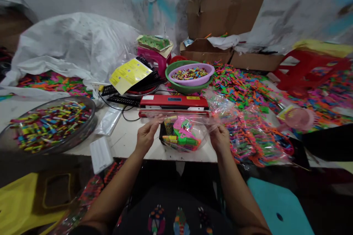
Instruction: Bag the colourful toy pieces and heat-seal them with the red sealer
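Observation:
A clear plastic bag (202,132) is stretched between my two hands, its upper edge along the front of a red heat sealer (173,102). Inside the bag lie a pink plastic toy piece (182,125), green parts and a yellow-and-green stick-like piece (180,140). My left hand (146,136) pinches the bag's left corner, fingers closed. At the opposite corner my right hand (220,137) grips the plastic, also closed. A small dark block (162,132) shows behind the bag's left side.
A clear bowl (92,117) of small colourful pieces stands left. Behind the sealer, a purple basin (211,70) sits in a green basin (190,90). Filled bags (256,139) and loose plastic parts (237,84) cover the right side. A teal stool (281,205) stands below right.

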A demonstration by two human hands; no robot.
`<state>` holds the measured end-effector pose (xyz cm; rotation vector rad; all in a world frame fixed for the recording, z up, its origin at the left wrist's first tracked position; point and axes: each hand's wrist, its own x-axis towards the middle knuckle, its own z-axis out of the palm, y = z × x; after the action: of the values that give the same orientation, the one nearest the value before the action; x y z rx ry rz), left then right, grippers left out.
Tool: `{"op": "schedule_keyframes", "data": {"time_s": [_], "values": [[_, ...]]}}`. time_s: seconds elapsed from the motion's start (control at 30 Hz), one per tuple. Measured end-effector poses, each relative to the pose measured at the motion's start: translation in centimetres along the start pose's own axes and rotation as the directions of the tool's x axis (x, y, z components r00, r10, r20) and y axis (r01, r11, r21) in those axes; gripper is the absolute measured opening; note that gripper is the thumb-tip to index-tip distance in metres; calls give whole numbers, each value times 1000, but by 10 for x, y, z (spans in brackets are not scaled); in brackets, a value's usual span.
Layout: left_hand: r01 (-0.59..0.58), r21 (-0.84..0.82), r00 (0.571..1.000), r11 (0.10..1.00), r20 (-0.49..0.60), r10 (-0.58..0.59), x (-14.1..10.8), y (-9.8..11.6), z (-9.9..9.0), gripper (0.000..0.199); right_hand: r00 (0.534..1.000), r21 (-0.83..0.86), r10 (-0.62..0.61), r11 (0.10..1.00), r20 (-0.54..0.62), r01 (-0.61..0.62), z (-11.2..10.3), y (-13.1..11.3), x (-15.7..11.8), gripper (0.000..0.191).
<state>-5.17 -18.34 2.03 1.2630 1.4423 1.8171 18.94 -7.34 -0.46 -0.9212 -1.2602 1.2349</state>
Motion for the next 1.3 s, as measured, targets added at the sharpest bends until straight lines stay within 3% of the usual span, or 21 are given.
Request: {"op": "schedule_keyframes", "data": {"time_s": [0.13, 0.23, 0.33, 0.47, 0.57, 0.67, 0.77, 0.93, 1.0, 1.13, 1.23, 1.3], "values": [[39, 5, 990, 999, -133, -38, -7, 20, 1, 29, 993, 9, -89, 996, -78, 90, 4, -25, -12, 27], [168, -32, 968, 985, -186, -171, -7, 18, 0, 33, 998, 134, 16, 991, -63, -7, 9, -37, -17, 25], [360, -137, 906, 923, -183, -381, 0, -7, 4, 39, 971, 183, 229, 959, -66, -214, 13, -21, -11, 29], [585, -316, 737, 747, -176, -652, 14, -59, 11, 38, 852, 183, 512, 853, -115, -488, 20, 23, 7, 22], [648, -311, 668, 696, -208, -715, 23, -89, 13, 33, 801, 164, 580, 814, -150, -558, 27, 50, 21, 15], [676, -295, 630, 675, -244, -737, 36, -108, 11, 30, 802, 154, 575, 817, -162, -555, 37, 65, 35, 13], [676, -286, 630, 679, -253, -734, 52, -119, 10, 31, 819, 157, 550, 834, -160, -529, 44, 72, 50, 13], [617, -299, 687, 728, -247, -684, 68, -122, 9, 38, 871, 162, 467, 881, -154, -444, 45, 74, 63, 20], [597, -304, 695, 743, -267, -668, 66, -123, 3, 40, 870, 150, 479, 874, -113, -462, 46, 75, 62, 21], [598, -294, 646, 746, -374, -666, 59, -129, -13, 33, 815, 31, 580, 815, -13, -579, 58, 84, 64, 17], [623, -264, 611, 737, -425, -668, 63, -137, -13, 27, 822, -15, 565, 823, -71, -567, 64, 94, 75, 15], [633, -236, 616, 738, -424, -664, 71, -141, -4, 25, 842, -23, 520, 849, -144, -528, 58, 100, 84, 16]]}}
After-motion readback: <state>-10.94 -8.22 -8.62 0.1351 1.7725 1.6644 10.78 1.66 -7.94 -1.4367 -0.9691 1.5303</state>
